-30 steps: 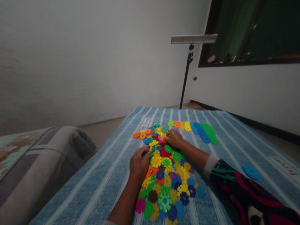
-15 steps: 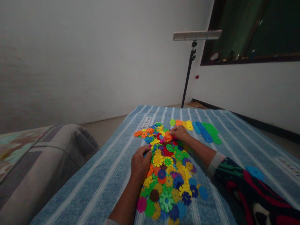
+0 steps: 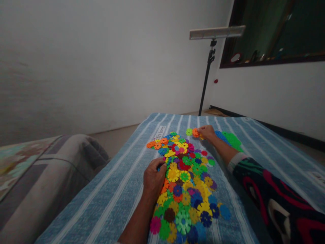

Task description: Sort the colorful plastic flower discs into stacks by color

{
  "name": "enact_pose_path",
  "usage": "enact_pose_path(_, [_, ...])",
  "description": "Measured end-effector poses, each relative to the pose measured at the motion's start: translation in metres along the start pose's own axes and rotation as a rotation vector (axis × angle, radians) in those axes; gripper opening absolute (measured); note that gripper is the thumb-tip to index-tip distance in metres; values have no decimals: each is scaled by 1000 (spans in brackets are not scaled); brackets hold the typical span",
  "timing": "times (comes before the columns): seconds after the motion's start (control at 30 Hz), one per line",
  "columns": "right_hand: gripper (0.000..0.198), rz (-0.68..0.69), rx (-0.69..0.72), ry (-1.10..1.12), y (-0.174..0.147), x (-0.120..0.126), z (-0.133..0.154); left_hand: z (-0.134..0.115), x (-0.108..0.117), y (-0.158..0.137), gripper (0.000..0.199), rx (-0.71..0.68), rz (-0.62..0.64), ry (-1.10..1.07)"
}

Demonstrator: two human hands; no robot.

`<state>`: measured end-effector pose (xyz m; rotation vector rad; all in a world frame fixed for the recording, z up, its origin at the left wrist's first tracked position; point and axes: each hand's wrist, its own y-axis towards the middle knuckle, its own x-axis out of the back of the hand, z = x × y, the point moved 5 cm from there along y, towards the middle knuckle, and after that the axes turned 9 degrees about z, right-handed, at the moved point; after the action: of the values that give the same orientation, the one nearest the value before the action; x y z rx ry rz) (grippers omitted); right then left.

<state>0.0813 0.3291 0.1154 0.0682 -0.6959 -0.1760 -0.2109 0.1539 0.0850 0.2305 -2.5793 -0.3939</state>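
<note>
- Flower-disc pile (image 3: 186,199) runs mid-frame to bottom edge, cropped there.
- Our left hand (image 3: 153,175) curls at its left side; can't tell if it's pinching anything.
- Our right hand (image 3: 208,132) is at the orange discs (image 3: 195,132), right of centre; pinching or just touching, we can't tell.

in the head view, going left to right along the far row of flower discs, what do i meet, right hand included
Light green patch → orange patch → right hand → blue patch → green patch. What lies under the hand is mostly hidden.
</note>
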Motion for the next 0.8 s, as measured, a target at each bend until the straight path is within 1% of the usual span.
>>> enact_pose_path(0.13, [16,-33,-18,-71,17,3,-8,1,1,-1,19,11,0,-12])
enact_pose_path(0.33, [15,10,0,-180,27,-10,-15,3,0,-2,21,8,-6,-33])
enact_pose_path(0.5, [21,38,15,-283,28,-14,-15,2,0,-2,20,10,-9,-16])
enact_pose_path(0.8, [27,97,43,-484,18,-10,-9,0,1,-2,18,7,2,-15])
